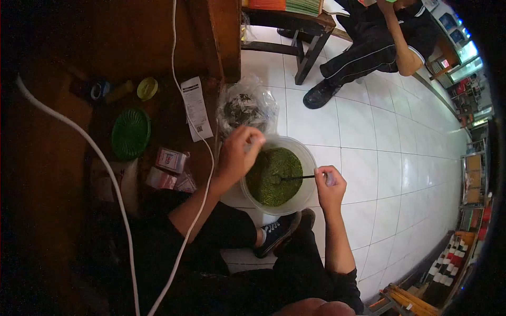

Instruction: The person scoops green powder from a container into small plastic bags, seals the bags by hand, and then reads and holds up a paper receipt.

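Note:
A round clear plastic tub (309, 196) of finely chopped green material (276, 192) stands on the tiled floor by my feet. My right hand (330, 189), at the tub's right rim, grips the black handle of a spoon (298, 178). The spoon's far end lies in the green material. My left hand (238, 158) is over the tub's upper left rim, its fingers pinched together. What it holds, if anything, is blurred. Just behind the tub sits an open clear plastic bag (247, 108) with dark and whitish contents.
On the brown surface to the left lie a green plastic basket (130, 134), a yellow-green bowl (147, 89), a printed receipt (196, 108) and small printed packets (171, 160). A white cable (175, 58) hangs across the view. Another person (363, 58) sits beyond a wooden bench (311, 50).

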`<state>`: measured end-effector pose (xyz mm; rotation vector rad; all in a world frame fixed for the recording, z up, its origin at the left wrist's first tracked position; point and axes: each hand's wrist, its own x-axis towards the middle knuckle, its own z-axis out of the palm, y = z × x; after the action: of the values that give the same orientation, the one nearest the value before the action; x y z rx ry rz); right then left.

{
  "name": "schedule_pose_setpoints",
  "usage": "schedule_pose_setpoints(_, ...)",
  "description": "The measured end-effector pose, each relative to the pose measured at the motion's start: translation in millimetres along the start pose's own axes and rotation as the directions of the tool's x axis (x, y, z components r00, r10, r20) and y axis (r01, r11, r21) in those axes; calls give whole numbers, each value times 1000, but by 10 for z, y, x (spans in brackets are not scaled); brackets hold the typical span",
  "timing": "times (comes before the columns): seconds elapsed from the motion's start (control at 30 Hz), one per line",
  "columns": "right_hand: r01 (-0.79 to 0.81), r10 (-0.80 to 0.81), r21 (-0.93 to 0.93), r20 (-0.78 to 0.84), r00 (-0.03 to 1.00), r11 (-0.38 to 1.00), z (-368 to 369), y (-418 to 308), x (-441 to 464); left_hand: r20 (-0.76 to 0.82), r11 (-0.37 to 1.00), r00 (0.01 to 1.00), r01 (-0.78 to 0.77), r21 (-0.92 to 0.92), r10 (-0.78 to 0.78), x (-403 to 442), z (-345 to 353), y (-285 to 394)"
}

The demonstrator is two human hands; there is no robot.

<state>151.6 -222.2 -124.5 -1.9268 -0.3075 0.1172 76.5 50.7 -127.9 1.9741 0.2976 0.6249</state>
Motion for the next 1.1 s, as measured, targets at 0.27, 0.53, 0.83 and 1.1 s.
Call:
schedule_pose_setpoints(0.27, -95, 74, 129, 156, 985, 987, 224, -25, -155, -205, 885, 931, -194, 423, 302, 72, 111, -197)
schedule_pose_setpoints(0.53, 230, -237, 75, 99, 966, 970, 415, -90, -235, 607, 722, 750, 570, -393, -262, -836, 633, 314)
schedule_pose_setpoints(0.83, 302, -272, -111, 227, 935, 947, 571, -212, -293, 468, 550, 827, 559, -620, -313, -949, 711, 74)
schedule_pose_setpoints(1.1, 82, -102, 87, 251, 963, 993, 549, -28, -320, 369, 664, 824, 565, -490, -429, -712, 554, -139)
